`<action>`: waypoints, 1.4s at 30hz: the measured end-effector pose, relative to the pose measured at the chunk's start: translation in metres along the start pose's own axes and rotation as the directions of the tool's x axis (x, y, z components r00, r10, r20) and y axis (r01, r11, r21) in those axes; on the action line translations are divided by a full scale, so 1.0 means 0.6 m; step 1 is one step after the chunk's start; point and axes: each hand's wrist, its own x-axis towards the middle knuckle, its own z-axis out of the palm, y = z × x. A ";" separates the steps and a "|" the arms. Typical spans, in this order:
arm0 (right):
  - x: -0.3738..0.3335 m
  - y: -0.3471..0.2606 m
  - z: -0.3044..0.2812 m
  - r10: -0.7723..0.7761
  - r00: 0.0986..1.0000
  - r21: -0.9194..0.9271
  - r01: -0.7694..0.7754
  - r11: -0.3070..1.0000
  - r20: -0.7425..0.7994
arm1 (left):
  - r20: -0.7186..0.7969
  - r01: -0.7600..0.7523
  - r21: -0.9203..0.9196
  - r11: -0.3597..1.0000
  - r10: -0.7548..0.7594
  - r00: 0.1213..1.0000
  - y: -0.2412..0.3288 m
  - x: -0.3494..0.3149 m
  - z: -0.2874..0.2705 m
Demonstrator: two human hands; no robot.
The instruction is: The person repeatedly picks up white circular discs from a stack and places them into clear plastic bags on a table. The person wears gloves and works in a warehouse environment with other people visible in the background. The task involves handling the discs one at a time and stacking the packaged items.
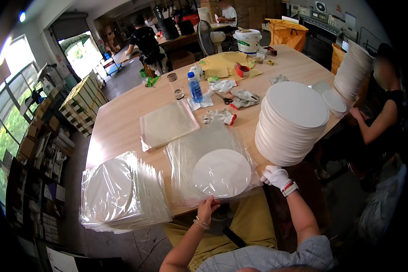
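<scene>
A white round disc lies in a clear plastic bag at the near table edge, on top of a pile of similar clear bags. My left hand, bare with a bracelet at the wrist, pinches the bag's near edge just below the disc. In a white glove, my right hand is closed at the bag's right corner. To my left is a thick stack of bagged discs. A tall stack of bare white discs rises beyond my right hand.
Another pile of clear bags lies farther back, near a water bottle, scissors, work gloves and a tape dispenser. A bucket and fan stand beyond. A person sits at the right.
</scene>
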 end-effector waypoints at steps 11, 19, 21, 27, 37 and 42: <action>0.057 -0.015 0.041 0.303 0.938 0.188 -0.333 0.924 0.171 | 0.066 -0.048 -0.405 0.913 0.082 0.994 0.038 0.018 0.001; 0.080 -0.014 0.075 0.298 0.928 0.426 -0.368 0.827 0.223 | 0.078 -0.017 -0.336 0.942 0.046 0.996 0.003 0.027 -0.021; 0.107 0.006 0.075 0.275 0.941 0.347 -0.329 0.878 0.197 | 0.084 0.086 -0.151 0.985 -0.074 0.994 0.019 0.005 -0.020; 0.123 -0.080 0.069 -0.075 0.957 -0.003 0.079 0.997 0.281 | 0.531 0.284 0.228 0.931 -0.363 0.765 0.026 -0.035 -0.056; 0.120 -0.145 0.092 -0.222 0.950 0.226 0.172 0.959 0.218 | 0.037 -0.030 -0.565 0.824 0.061 0.997 0.026 0.107 -0.051; 0.029 -0.161 0.107 -0.294 0.954 0.204 0.277 0.939 0.061 | -0.100 -0.419 -0.245 0.874 0.407 0.908 0.133 -0.007 0.000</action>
